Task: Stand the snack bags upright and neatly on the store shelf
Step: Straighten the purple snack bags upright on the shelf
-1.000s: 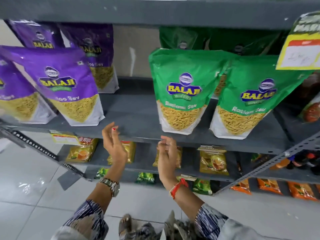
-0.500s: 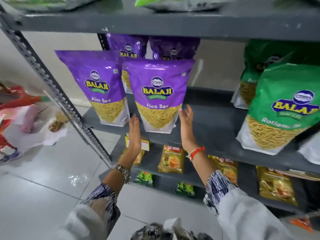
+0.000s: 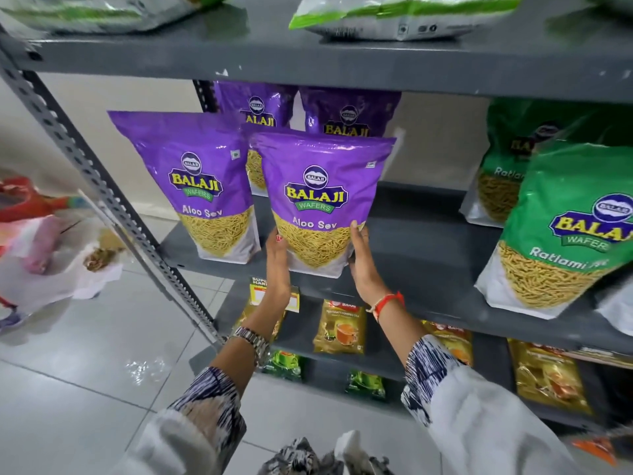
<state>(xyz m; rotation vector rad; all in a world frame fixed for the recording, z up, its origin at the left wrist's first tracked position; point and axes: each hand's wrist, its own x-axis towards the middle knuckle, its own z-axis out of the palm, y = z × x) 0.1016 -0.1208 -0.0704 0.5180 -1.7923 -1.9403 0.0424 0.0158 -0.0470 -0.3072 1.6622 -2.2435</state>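
A purple Aloo Sev bag [image 3: 318, 200] stands upright at the front edge of the grey shelf [image 3: 421, 255]. My left hand [image 3: 278, 265] presses its lower left side and my right hand [image 3: 361, 262] presses its lower right side, so the bag is gripped between them. Another purple Aloo Sev bag [image 3: 202, 186] stands upright just to its left. Two more purple bags [image 3: 349, 114] stand behind them. Green Ratlami Sev bags [image 3: 565, 231] stand at the right of the same shelf, leaning slightly.
A slotted metal upright [image 3: 102, 180] runs diagonally at the left. Bags lie flat on the shelf above [image 3: 394, 15]. Lower shelves hold yellow tea packets [image 3: 339, 327] and small green packets. A plastic sack [image 3: 37, 255] sits on the tiled floor at left.
The view shifted left from the green bags to the purple ones. Both hands rose from below the shelf edge and closed in on the sides of the front purple bag.
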